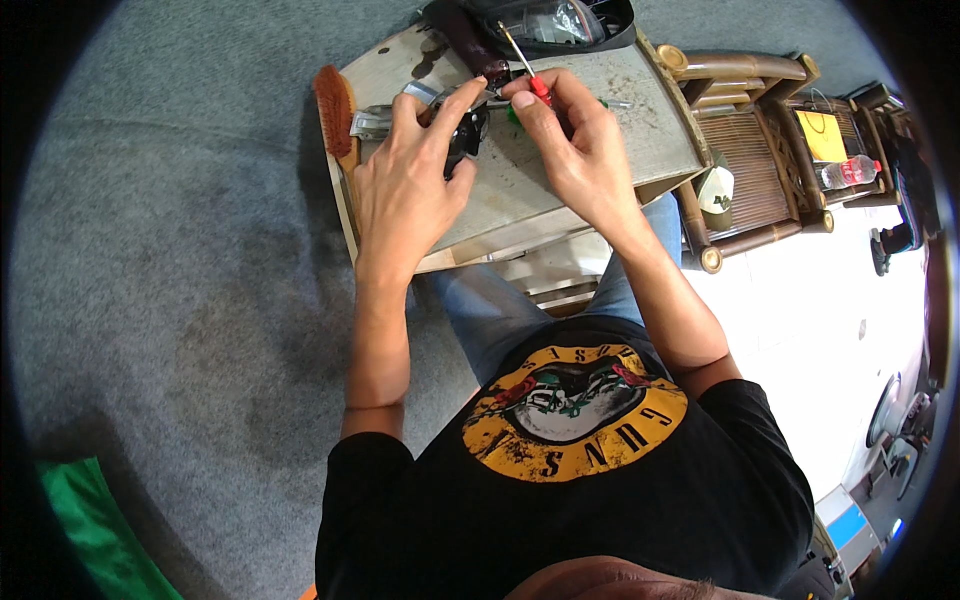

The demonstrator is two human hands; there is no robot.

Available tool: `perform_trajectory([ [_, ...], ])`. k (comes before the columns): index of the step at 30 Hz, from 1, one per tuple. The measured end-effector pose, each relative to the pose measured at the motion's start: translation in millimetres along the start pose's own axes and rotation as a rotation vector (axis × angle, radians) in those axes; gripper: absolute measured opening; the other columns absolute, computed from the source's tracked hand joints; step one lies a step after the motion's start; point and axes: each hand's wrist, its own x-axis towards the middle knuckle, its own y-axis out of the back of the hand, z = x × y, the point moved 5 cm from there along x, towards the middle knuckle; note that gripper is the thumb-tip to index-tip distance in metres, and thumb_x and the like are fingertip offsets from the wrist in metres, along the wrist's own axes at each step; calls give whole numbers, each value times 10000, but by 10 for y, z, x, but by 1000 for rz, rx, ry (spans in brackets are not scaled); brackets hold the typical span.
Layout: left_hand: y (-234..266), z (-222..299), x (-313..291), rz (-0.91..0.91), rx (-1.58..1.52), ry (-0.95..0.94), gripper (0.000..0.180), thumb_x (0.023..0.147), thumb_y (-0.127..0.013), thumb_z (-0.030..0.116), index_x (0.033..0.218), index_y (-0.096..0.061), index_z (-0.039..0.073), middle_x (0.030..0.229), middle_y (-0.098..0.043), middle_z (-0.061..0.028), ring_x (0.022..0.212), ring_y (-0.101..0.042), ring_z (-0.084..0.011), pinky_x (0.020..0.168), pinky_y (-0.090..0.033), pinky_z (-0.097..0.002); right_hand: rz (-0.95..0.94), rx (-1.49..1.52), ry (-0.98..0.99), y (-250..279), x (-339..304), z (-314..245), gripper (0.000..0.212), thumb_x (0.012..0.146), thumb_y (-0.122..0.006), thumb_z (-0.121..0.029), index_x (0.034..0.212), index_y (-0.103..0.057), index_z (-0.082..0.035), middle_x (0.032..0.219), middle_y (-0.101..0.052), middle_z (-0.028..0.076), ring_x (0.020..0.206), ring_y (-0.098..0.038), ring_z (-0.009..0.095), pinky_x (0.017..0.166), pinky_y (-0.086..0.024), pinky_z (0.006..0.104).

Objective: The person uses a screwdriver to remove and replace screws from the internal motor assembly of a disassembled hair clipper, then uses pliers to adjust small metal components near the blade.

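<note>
On the worn workbench top, my left hand (412, 170) curves over a small black part (466, 138), thumb on its near side and index finger stretched toward its far end. The fingers cover much of it, so its kind is unclear. My right hand (580, 140) grips a red-handled screwdriver (540, 88) between thumb and fingers, its metal shaft pointing up and away. Beneath that hand, a green-handled tool (515, 115) is partly hidden. Just beyond both hands lies a dark maroon rounded body (465, 42), like a hair clipper's. Silvery metal pieces (372, 122) sit beside my left fingers.
A brush (335, 105) with brown bristles lies along the left edge of the worktop (590, 190). A black case (590, 25) with a clear bag stands at the back. Bamboo chairs (745, 165) at right hold a cap (716, 192) and a bottle (850, 172).
</note>
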Motion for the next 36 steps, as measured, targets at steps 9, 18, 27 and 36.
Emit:
perform_trajectory([
  [9, -132, -409, 23, -71, -1224, 455, 319, 971, -683, 214, 1240, -581, 77, 809, -634, -27, 590, -623, -102, 478, -511, -267, -42, -61, -35, -29, -17, -51, 259, 1021, -689, -276, 1041, -699, -17, 628, -586, 77, 536, -491, 114, 521, -413, 320],
  [18, -342, -575, -25, 48, -1707, 449, 373, 1100, -530, 367, 1096, -610, 2, 957, -671, -103, 614, -614, -129, 435, -520, -281, -98, -108, -28, -48, -23, -147, 239, 1006, -684, -242, 1033, -693, -4, 660, -623, 105, 542, -544, 128, 534, -446, 330],
  [27, -387, -377, -160, -2, -1973, 389, 445, 1123, -421, 385, 1193, -539, -37, 1038, -622, -157, 609, -583, -161, 424, -515, -285, -135, -162, -17, -86, -40, -132, 239, 1002, -692, -236, 1027, -691, 2, 683, -648, 128, 547, -567, 154, 544, -459, 340],
  [36, -430, -367, -269, 58, -2013, 379, 461, 1116, -402, 386, 1184, -527, -52, 1001, -612, -160, 562, -589, -174, 404, -539, -305, -164, -137, 41, -159, -73, -169, 221, 1038, -661, -227, 1091, -666, -12, 733, -663, 139, 554, -573, 204, 557, -459, 358],
])
